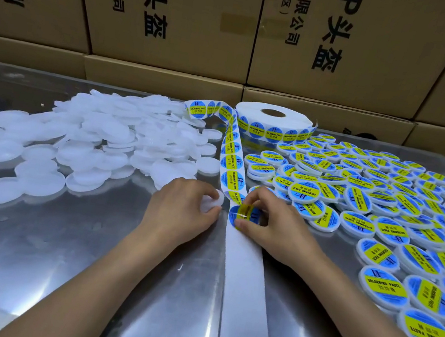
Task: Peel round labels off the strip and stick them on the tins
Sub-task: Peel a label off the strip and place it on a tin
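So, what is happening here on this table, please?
A person is labelling small white tins. The right hand pinches a round blue-and-yellow label and is lifting it from the backing strip, which runs from the roll toward the person. The left hand holds one plain tin, ready for that label. Unlabelled tins are piled on the left, finished labelled tins lie on the right, and cardboard boxes are stacked behind.
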